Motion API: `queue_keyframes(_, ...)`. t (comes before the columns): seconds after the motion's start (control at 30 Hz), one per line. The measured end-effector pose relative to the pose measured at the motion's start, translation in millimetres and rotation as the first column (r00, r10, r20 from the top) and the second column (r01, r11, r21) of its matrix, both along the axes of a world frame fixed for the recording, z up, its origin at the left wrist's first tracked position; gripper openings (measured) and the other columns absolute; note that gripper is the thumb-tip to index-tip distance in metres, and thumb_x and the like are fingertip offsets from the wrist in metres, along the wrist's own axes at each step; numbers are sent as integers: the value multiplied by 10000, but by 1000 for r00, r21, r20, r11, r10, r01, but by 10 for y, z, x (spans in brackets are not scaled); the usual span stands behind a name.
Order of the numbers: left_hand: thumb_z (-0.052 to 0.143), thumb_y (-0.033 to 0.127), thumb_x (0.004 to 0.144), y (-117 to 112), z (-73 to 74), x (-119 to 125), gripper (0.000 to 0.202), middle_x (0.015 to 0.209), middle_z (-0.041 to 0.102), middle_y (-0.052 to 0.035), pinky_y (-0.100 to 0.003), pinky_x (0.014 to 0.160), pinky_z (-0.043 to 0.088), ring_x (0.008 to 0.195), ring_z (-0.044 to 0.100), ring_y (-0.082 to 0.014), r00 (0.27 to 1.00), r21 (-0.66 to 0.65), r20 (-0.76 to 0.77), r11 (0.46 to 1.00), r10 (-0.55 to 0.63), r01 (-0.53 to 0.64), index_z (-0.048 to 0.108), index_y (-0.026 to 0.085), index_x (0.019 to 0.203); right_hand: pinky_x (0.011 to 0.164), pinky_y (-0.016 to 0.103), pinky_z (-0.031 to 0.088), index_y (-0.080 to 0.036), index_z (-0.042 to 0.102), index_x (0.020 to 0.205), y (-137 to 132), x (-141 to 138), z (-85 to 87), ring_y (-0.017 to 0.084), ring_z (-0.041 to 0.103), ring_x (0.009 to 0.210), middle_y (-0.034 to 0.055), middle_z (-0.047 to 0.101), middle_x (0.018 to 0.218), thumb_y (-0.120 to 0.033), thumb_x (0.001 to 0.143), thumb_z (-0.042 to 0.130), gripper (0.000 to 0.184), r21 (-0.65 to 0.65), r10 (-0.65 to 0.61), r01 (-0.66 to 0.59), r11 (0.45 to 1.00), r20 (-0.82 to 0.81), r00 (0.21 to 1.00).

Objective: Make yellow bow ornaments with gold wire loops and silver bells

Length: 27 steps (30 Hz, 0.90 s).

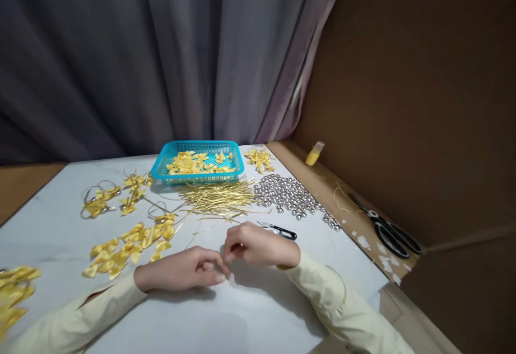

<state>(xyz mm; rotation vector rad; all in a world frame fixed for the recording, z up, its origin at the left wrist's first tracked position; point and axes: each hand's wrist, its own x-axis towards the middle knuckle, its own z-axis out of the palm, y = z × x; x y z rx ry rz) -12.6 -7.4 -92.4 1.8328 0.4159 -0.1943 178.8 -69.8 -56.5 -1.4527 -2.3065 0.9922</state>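
My left hand point(187, 269) is closed, its thumb and fingers pinched together just above the white table top point(217, 321). Fingertips nearly meet those of my right hand point(253, 243), which is also pinched shut. Something tiny shows at the left fingertips, too small to make out. Behind the hands lies a bundle of thin gold wire ties point(221, 197), with a heap of shiny silver beads point(287, 193) on its right. Small black-handled thread snips point(285, 232) rest just beyond my right wrist. Yellow ribbon bows point(129, 243) lie in a group beyond my left forearm.
A blue plastic basket point(158, 170) at the back holds more bows. Further bows point(260, 158) lie to its right, others point(16, 295) at the left edge. Right of the table, large scissors point(389, 233) and a yellow bottle point(314, 154) lie by a brown cardboard wall point(411, 101).
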Motion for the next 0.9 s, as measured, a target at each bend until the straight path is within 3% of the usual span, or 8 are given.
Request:
queue_keyframes(0.07,452,532,839,33,21,-8,449,527,279,69,-197,447,196,474,236,-88,998,-85,-3,995,55,-55,583,174,1077,691,203,415,-157,677,753,-62,200,181,121,560,719,21,651,782,23,685,494,266,52,-77,73,996,85,993)
queue_keyframes(0.17,425,541,852,61,8,-10,448,507,241,73,-210,430,159,450,205,-84,993,-150,-8,982,114,-114,606,148,970,685,217,409,-156,662,773,-129,710,462,122,559,720,22,646,776,35,710,454,290,104,-261,242,965,265,928)
queue_keyframes(0.23,423,534,859,67,-19,-7,448,496,242,70,-216,433,151,447,203,-81,994,-161,-4,981,111,-110,625,138,914,656,244,405,-138,651,709,-100,1136,610,135,555,682,37,628,711,35,718,461,256,122,-388,373,920,429,815)
queue_keyframes(0.33,432,525,860,65,-50,-2,441,493,266,64,-217,438,150,453,223,-80,994,-160,-14,981,106,-107,636,136,894,631,279,437,-96,631,698,77,1763,707,152,573,668,76,616,715,-65,789,538,135,163,-525,573,803,649,551)
queue_keyframes(0.43,451,515,854,59,-60,-2,422,477,275,65,-215,434,147,448,231,-78,993,-156,-34,980,117,-121,636,136,881,707,318,504,-121,588,982,300,2246,649,149,599,804,51,610,950,-274,882,541,189,206,-553,675,708,757,348)
queue_keyframes(0.53,455,508,856,58,-70,-5,412,458,259,72,-217,428,137,437,214,-77,991,-167,-39,978,124,-129,635,138,874,777,361,503,-135,558,1087,453,2541,511,181,590,919,77,579,1082,-291,890,531,253,240,-545,688,685,795,265)
queue_keyframes(0.7,444,521,856,80,-93,-10,428,433,266,78,-215,432,150,419,203,-76,991,-211,-39,968,131,-136,630,135,872,796,373,499,-149,547,1116,578,2756,292,189,584,948,79,568,1114,-290,892,528,265,246,-505,670,701,834,222)
queue_keyframes(0.9,435,518,859,106,-85,0,428,420,307,80,-201,457,218,420,240,-75,993,-195,-51,975,103,-111,632,139,887,803,377,497,-156,549,1113,665,2851,142,187,581,950,78,566,1122,-292,898,517,257,244,-473,630,738,852,224)
